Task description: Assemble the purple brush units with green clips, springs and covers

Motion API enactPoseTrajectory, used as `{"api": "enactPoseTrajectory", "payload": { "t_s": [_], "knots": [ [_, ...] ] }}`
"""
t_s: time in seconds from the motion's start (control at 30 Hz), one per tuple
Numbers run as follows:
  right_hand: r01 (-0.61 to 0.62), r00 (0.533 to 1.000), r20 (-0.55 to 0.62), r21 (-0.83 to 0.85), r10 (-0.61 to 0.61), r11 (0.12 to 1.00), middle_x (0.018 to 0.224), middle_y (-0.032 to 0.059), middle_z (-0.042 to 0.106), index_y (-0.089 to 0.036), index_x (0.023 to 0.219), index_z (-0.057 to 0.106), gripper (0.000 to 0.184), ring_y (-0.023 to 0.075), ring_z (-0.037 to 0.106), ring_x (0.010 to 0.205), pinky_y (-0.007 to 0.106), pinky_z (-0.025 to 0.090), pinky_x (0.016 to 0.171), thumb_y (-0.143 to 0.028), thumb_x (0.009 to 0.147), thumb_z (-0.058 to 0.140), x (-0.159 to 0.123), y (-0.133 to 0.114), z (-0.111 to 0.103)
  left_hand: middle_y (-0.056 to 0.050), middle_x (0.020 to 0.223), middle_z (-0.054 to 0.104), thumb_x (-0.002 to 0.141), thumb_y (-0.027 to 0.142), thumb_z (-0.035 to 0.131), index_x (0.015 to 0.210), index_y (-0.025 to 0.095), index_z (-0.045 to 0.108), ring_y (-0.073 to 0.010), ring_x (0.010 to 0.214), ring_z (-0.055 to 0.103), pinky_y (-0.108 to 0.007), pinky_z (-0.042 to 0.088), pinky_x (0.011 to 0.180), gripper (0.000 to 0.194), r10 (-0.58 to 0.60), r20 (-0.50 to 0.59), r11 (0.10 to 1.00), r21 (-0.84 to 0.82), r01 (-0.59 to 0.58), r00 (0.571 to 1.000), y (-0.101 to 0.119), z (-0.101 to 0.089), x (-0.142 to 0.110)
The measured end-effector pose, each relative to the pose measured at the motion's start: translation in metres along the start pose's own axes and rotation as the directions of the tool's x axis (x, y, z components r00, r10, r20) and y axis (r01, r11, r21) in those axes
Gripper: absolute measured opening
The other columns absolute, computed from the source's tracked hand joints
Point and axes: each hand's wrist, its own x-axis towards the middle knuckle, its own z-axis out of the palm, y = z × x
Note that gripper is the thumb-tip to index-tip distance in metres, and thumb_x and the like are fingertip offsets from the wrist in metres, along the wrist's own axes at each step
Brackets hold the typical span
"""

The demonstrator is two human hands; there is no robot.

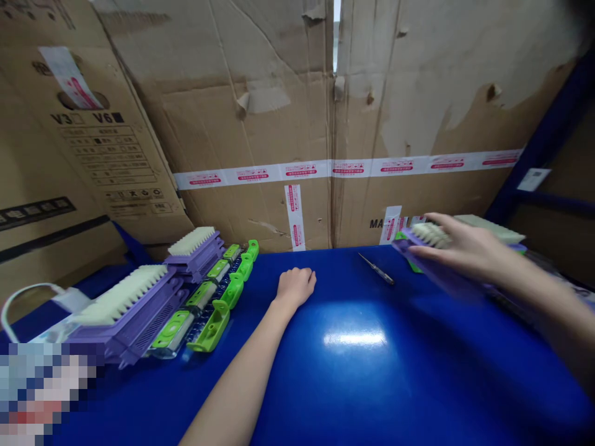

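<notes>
My left hand [296,286] rests on the blue table as a loose fist, palm down, and nothing shows in it. At the right, my right hand [458,244] grips a purple brush block [430,263] with cream bristles, thumb and fingers on either side of it. The block is smeared by motion and partly covered by the hand. Behind that hand is a further cream-bristled block [493,228] on the right pile. A thin screwdriver [376,269] with a clear handle lies between my hands, touched by neither.
Purple brush blocks [134,310] stand at the left, beside a row of clear plastic parts with green tops [174,328] and bright green pieces [214,328]. A white plug and cable [72,300] lie behind them. Cardboard [260,136] walls the back; a blue post [534,136] rises at right.
</notes>
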Motion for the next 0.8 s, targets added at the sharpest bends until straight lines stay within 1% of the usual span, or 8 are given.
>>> {"api": "enactPoseTrajectory", "payload": {
  "t_s": [0.03, 0.13, 0.2, 0.3, 0.5, 0.67, 0.73, 0.8],
  "knots": [
    [0.03, 0.996, 0.077, 0.066, -0.035, 0.997, 0.11, 0.0148, 0.066, -0.018, 0.135, 0.043, 0.076, 0.026, 0.065, 0.089, 0.031, 0.047, 0.069, -0.066, 0.076, 0.054, -0.001, -0.019, 0.008, -0.012, 0.094, 0.07, 0.094, 0.037, 0.029, 0.096, 0.02, 0.068, -0.0271, 0.092, 0.066, -0.036, 0.048, 0.075, 0.042, -0.002, 0.003, 1.0, 0.001, 0.002, 1.0, 0.0, 0.0, 0.0],
    [0.054, 0.982, 0.171, 0.122, -0.075, 0.991, 0.111, 0.0167, 0.065, -0.014, 0.135, 0.041, 0.075, 0.0305, 0.064, 0.095, 0.035, 0.048, 0.073, -0.06, 0.077, 0.054, -0.006, -0.069, 0.035, -0.012, 0.095, 0.07, 0.094, 0.037, 0.029, 0.097, 0.02, 0.067, -0.0262, 0.093, 0.066, -0.035, 0.047, 0.076, 0.042, -0.002, 0.007, 1.0, 0.004, 0.002, 1.0, 0.0, 0.001, 0.0],
    [0.121, 0.969, 0.198, 0.128, -0.145, 0.984, 0.11, 0.0177, 0.065, -0.014, 0.138, 0.038, 0.075, 0.0312, 0.064, 0.095, 0.036, 0.048, 0.073, -0.057, 0.078, 0.054, -0.008, -0.091, 0.053, -0.012, 0.095, 0.07, 0.094, 0.037, 0.029, 0.097, 0.021, 0.067, -0.0263, 0.093, 0.066, -0.036, 0.047, 0.076, 0.042, 0.001, 0.004, 1.0, 0.007, -0.001, 1.0, 0.0, 0.001, 0.0],
    [0.154, 0.957, 0.227, 0.125, -0.18, 0.98, 0.11, 0.0169, 0.065, -0.016, 0.138, 0.037, 0.072, 0.031, 0.064, 0.094, 0.036, 0.048, 0.072, -0.055, 0.079, 0.054, -0.011, -0.113, 0.073, -0.012, 0.094, 0.07, 0.094, 0.037, 0.029, 0.096, 0.021, 0.067, -0.0273, 0.091, 0.067, -0.036, 0.048, 0.074, 0.042, 0.009, -0.005, 1.0, 0.013, -0.009, 1.0, 0.0, 0.002, 0.001],
    [0.203, 0.958, 0.203, 0.027, -0.204, 0.979, 0.116, 0.0178, 0.06, -0.018, 0.139, 0.037, 0.069, 0.0335, 0.058, 0.103, 0.038, 0.047, 0.075, -0.049, 0.08, 0.056, -0.015, -0.125, 0.087, -0.012, 0.093, 0.071, 0.093, 0.037, 0.03, 0.094, 0.02, 0.067, -0.0275, 0.09, 0.067, -0.036, 0.048, 0.072, 0.042, 0.013, -0.004, 1.0, 0.011, -0.013, 1.0, 0.0, 0.001, 0.001],
    [0.235, 0.957, 0.158, 0.076, -0.245, 0.969, 0.117, 0.0161, 0.061, -0.018, 0.14, 0.035, 0.069, 0.0327, 0.059, 0.103, 0.038, 0.048, 0.076, -0.058, 0.084, 0.044, -0.017, -0.121, 0.087, -0.01, 0.092, 0.07, 0.094, 0.036, 0.029, 0.097, 0.02, 0.063, -0.0262, 0.088, 0.067, -0.035, 0.048, 0.073, 0.037, 0.004, -0.018, 1.0, 0.004, -0.003, 1.0, 0.001, -0.001, -0.002],
    [0.214, 0.962, 0.147, 0.111, -0.229, 0.97, 0.115, 0.0156, 0.063, -0.019, 0.14, 0.036, 0.068, 0.0334, 0.061, 0.101, 0.04, 0.048, 0.075, -0.06, 0.086, 0.039, -0.018, -0.12, 0.086, -0.009, 0.091, 0.069, 0.094, 0.035, 0.03, 0.101, 0.02, 0.059, -0.025, 0.086, 0.067, -0.035, 0.048, 0.073, 0.033, -0.005, -0.053, 1.0, -0.024, 0.004, 0.999, 0.001, -0.001, -0.004],
    [0.184, 0.969, 0.13, 0.172, -0.208, 0.968, 0.115, 0.0151, 0.064, -0.02, 0.139, 0.039, 0.064, 0.0328, 0.063, 0.098, 0.041, 0.049, 0.076, -0.059, 0.088, 0.036, -0.017, -0.119, 0.086, -0.007, 0.095, 0.067, 0.093, 0.034, 0.032, 0.105, 0.02, 0.054, -0.0228, 0.087, 0.066, -0.033, 0.048, 0.073, 0.028, 0.001, -0.13, 0.997, -0.082, -0.011, 0.991, 0.001, -0.002, -0.006]
  ]
}}
